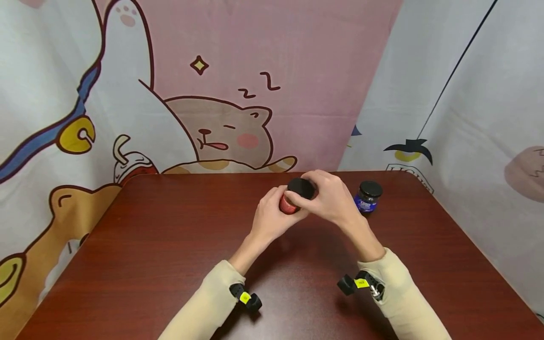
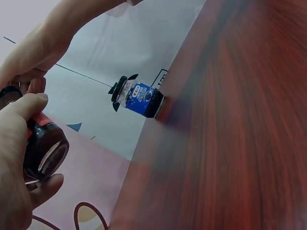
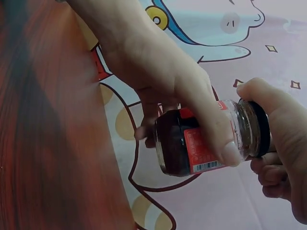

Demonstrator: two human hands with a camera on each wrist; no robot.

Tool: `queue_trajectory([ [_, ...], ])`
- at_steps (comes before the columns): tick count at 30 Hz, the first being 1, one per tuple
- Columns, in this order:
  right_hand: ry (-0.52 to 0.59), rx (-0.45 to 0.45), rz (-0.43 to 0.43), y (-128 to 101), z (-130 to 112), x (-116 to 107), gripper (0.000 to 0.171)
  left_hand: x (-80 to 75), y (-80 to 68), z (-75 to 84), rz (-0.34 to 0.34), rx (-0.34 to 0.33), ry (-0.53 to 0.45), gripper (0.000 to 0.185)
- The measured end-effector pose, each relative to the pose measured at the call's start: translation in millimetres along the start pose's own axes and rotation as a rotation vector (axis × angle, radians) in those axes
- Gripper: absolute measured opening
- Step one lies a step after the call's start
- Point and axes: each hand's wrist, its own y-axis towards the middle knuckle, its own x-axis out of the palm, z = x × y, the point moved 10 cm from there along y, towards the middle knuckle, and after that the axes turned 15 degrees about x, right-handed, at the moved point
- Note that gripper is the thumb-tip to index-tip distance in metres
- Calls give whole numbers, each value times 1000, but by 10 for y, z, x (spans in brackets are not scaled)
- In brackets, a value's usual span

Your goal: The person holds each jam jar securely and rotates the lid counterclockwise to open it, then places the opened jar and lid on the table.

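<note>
A small glass jar (image 1: 287, 206) (image 2: 44, 146) (image 3: 192, 143) with a red label and dark contents is held above the far middle of the red-brown table (image 1: 170, 245). My left hand (image 1: 272, 216) (image 3: 168, 81) wraps round the jar's body, thumb across the label. My right hand (image 1: 329, 198) (image 3: 283, 143) curls round its black lid (image 1: 301, 187) (image 3: 261, 127). A second small jar (image 1: 368, 196) (image 2: 141, 97) with a blue label and black lid stands on the table just right of my right hand.
Cartoon-printed cloth (image 1: 212, 94) hangs close behind the table's far edge and along the right side. Bare table surface stretches toward me on both sides of my forearms.
</note>
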Motion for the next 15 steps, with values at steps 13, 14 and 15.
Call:
queue_trajectory([
  [13, -22, 64, -60, 6, -48, 166, 38, -212, -86, 108, 54, 51, 234, 46],
  [14, -22, 60, -60, 7, -55, 168, 38, -223, -86, 113, 58, 57, 235, 46],
  [15, -21, 56, -61, 8, -63, 170, 38, -233, -85, 118, 61, 63, 237, 46],
])
